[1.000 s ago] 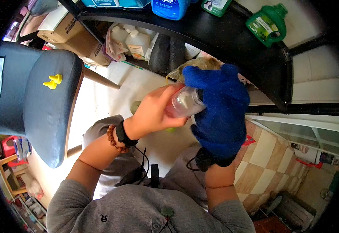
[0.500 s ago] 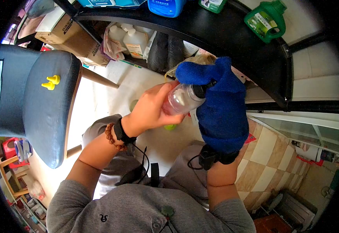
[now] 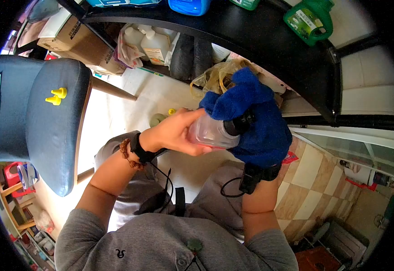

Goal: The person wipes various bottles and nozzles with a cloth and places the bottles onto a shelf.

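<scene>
My left hand (image 3: 172, 133) is wrapped round a clear plastic bottle (image 3: 211, 134), tilted on its side with its black cap (image 3: 241, 123) pointing right. A blue towel-like cloth (image 3: 267, 135) covers my right hand (image 3: 261, 110) from the fingers down to the wrist, so those fingers are hidden. Part of this cloth lies against the upper side of the bottle, near the cap. On the blue chair (image 3: 59, 131) to the left lie two small yellow nozzle caps (image 3: 56, 96).
A black shelf (image 3: 269, 43) curves across the front, bearing a green jug (image 3: 309, 22) and a blue bottle (image 3: 189, 5). Beneath it stand white pump bottles (image 3: 155, 45) and a yellowish plastic bag (image 3: 213, 77). A pale green round object (image 3: 157, 119) is on the floor beyond my left hand.
The bottle has come slightly lower and turned in my left hand. The cloth over my right hand has shifted down, its upper folds bunching differently above the bottle.
</scene>
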Available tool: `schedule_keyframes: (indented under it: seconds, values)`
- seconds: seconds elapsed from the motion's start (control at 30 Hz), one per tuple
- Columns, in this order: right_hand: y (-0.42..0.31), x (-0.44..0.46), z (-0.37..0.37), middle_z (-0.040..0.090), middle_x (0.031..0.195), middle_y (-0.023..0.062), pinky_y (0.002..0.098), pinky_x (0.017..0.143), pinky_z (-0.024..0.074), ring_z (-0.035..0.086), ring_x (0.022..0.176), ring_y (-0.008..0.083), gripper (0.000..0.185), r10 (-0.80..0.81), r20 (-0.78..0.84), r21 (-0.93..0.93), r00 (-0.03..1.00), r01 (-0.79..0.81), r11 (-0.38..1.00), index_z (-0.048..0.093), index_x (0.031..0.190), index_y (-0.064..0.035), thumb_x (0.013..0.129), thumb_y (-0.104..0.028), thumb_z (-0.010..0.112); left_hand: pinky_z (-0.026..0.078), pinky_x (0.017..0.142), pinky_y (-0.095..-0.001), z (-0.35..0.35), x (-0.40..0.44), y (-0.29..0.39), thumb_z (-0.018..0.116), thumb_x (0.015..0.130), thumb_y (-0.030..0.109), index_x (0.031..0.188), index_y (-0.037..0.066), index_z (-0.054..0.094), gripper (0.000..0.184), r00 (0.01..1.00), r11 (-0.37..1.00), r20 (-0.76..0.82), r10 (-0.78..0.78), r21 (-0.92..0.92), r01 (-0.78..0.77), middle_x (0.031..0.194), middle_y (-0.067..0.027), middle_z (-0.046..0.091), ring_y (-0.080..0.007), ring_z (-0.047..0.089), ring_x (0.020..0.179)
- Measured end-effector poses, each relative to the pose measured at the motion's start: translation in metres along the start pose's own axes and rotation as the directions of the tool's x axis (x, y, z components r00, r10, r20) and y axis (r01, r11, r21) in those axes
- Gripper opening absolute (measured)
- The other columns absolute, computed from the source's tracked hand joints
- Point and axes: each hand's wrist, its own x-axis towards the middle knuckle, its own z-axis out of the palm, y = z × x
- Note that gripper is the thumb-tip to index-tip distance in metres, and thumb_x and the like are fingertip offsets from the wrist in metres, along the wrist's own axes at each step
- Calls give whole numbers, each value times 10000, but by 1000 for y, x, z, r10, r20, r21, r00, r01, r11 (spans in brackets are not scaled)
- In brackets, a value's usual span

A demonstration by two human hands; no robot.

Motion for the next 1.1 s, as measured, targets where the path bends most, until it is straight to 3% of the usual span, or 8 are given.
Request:
schedule_keyframes:
  seconds: [0.2, 0.4, 0.47, 0.5, 0.57, 0.67, 0.87, 1.1]
  values:
    - [-7, -12, 7, 646, 951, 48, 398, 666, 500, 633, 796, 255, 286, 5, 21, -108, 1000, -3, 994, 624, 1042, -197, 798, -343, 590, 470, 827, -257, 13, 5, 18, 791, 707, 195, 1128, 1, 566, 515, 992, 909, 54, 113, -408, -81, 1008, -49, 656, -100, 582, 893]
    - [5, -6, 13, 646, 963, 48, 420, 794, 478, 624, 902, 266, 193, -171, 110, -73, 979, 180, 981, 613, 973, -186, 820, -297, 572, 490, 751, -272, 19, -3, -19, 799, 713, 235, 1183, 5, 524, 591, 952, 960, 294, 86, -280, 0, 976, -78, 655, -108, 605, 851]
    - [2, -10, 15, 632, 1036, 72, 413, 884, 439, 589, 1005, 270, 210, 210, 197, 381, 958, -272, 884, 603, 1040, -147, 844, -195, 546, 497, 748, -282, 4, -4, -22, 794, 722, 246, 1190, 7, 513, 596, 957, 969, 289, -24, -228, 93, 978, -90, 657, -118, 614, 865]
    - [1, -12, 16, 624, 1072, 84, 409, 929, 420, 572, 1056, 272, 228, 389, 229, 558, 892, -448, 699, 597, 1074, -128, 855, -144, 533, 508, 739, -285, 11, 4, -4, 789, 725, 247, 1183, 3, 519, 585, 1000, 943, -21, 15, -331, -21, 945, -87, 666, -134, 631, 842]
    - [5, -1, 13, 614, 1095, 80, 364, 910, 439, 584, 1022, 225, 265, 274, 46, 252, 961, -277, 927, 573, 1137, -75, 874, -100, 553, 520, 718, -296, 10, 9, -7, 789, 718, 247, 1184, 0, 516, 594, 969, 968, -242, 57, -226, -113, 893, -81, 669, -150, 642, 800]
    - [4, 6, 14, 597, 1118, 111, 415, 952, 397, 553, 1048, 290, 341, 166, -67, -21, 984, -168, 986, 580, 1171, -99, 833, -72, 538, 528, 682, -316, 3, 7, 8, 790, 710, 259, 1192, 8, 512, 610, 933, 971, -283, -221, -153, 183, 870, -115, 670, -193, 663, 752]
    - [14, -15, 49, 607, 1072, 120, 451, 948, 396, 558, 1008, 340, 332, 188, -165, -38, 968, -197, 980, 618, 1091, -137, 765, -81, 584, 530, 653, -330, 18, 14, 10, 771, 720, 274, 1185, 3, 507, 600, 910, 890, -402, 106, 447, 93, 874, -184, 663, -251, 685, 760]
    - [8, -3, 16, 573, 1156, 142, 429, 994, 379, 520, 1129, 328, 366, -16, 45, 71, 999, 13, 997, 573, 1157, -123, 793, -160, 592, 520, 543, -300, 23, 10, 23, 767, 727, 255, 1167, -8, 508, 574, 917, 975, -335, -219, -105, 195, 742, -151, 662, -198, 666, 601]
